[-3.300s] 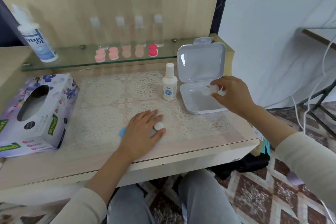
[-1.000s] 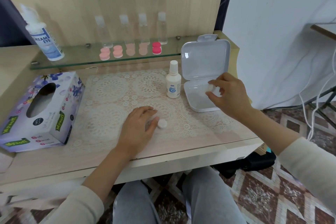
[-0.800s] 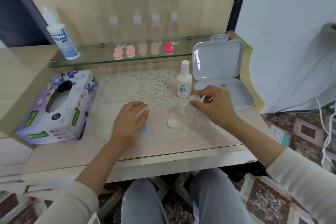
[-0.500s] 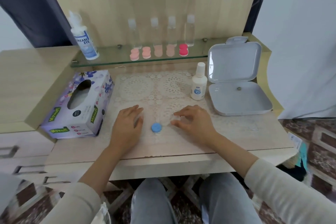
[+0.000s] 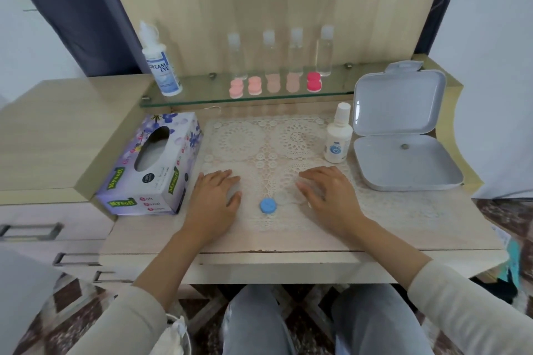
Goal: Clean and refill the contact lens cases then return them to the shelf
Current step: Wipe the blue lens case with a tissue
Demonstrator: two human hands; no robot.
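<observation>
- Round blue plastic cap (image 5: 268, 206) lies on the bench's lace mat, between the hands, touching neither.
- Left hand (image 5: 215, 200) flat, holding nothing.
- Right hand (image 5: 328, 196) has its fingers laid loosely over the translucent lens case (image 5: 285, 199).

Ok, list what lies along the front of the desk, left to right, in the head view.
Tissue box → left hand → blue cap → right hand → grey box.

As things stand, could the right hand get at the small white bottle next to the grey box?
Probably yes. The right hand lies on the lace mat just in front of the small white bottle, nothing stands between them, and the grey box sits off to its side.
</observation>
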